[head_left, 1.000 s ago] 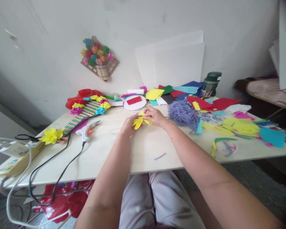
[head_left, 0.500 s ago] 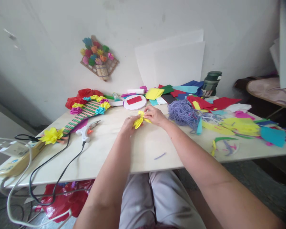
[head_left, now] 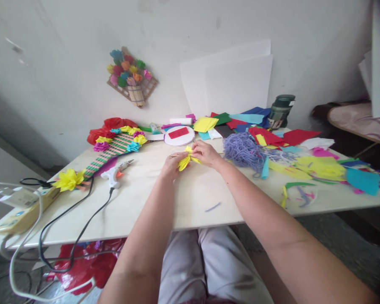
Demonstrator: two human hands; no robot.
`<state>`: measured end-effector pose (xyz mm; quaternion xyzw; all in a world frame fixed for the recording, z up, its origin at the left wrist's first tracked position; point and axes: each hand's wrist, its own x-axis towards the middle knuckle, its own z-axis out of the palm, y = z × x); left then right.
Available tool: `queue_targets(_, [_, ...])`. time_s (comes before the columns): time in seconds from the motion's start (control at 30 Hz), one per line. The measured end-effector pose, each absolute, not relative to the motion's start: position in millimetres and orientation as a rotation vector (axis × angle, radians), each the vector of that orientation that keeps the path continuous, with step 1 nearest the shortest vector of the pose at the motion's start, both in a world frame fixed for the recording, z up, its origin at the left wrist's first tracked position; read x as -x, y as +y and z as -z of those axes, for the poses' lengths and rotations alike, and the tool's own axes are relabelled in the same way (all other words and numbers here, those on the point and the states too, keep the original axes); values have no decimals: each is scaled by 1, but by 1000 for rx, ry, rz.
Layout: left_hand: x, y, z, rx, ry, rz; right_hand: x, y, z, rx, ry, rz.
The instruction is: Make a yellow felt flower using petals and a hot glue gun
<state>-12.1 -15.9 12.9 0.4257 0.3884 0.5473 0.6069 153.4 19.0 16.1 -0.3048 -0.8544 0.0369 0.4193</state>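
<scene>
Both hands, left hand (head_left: 170, 165) and right hand (head_left: 205, 153), pinch the yellow paper flower (head_left: 185, 160) between their closed grips.

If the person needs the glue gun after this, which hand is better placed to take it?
Probably the left hand. The glue gun lies on the table on its side. The right hand would have to cross over the yellow paper flower both hands hold.
</scene>
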Motion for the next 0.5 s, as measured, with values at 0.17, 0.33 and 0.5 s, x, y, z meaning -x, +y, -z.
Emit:
queue_targets(0.17, [12, -18, -15, -977, 909, -1266, -154, 17, -17, 772, -2144, -114])
queue_targets(0.33, [14, -16, -13, -958, 913, -1238, -152, 9, -21, 891, -2156, -44])
queue_targets(0.5, [16, -14, -11, -936, 903, -1222, -152, 3, -25, 926, -2195, 79])
